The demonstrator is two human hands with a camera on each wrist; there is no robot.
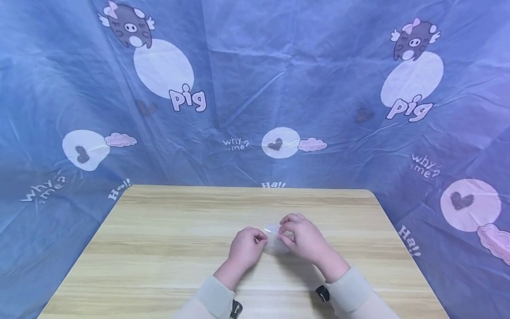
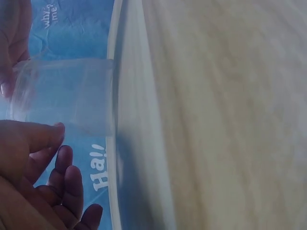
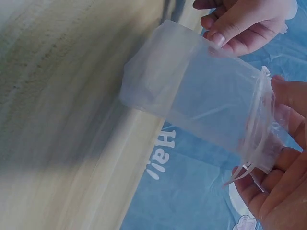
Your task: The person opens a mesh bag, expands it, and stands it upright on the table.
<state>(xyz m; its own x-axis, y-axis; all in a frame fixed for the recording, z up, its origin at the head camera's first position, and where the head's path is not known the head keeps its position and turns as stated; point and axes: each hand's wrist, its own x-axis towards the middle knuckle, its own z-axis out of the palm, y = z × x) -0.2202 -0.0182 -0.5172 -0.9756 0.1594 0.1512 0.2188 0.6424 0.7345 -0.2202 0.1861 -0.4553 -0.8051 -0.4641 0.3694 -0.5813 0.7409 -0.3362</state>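
Note:
A small sheer white drawstring pouch (image 3: 211,91) hangs between my two hands, over the table; its thin ribbon drawstring (image 3: 256,132) runs along the gathered mouth. In the head view the pouch (image 1: 276,244) is faint and see-through. My left hand (image 1: 247,247) pinches one side edge of it between thumb and forefinger, the other fingers loosely bent in the left wrist view. At the mouth end my right hand (image 1: 303,237) holds the pouch, thumb on one side and fingers on the other. No contents show through the fabric.
A light wood-grain table (image 1: 167,248) lies under both hands, its back corners rounded. Behind and beside it hangs a wrinkled blue cloth (image 1: 247,88) printed with pigs, hearts and words. Dark straps (image 1: 323,293) show at the wrists beside the pale sleeves (image 1: 350,288).

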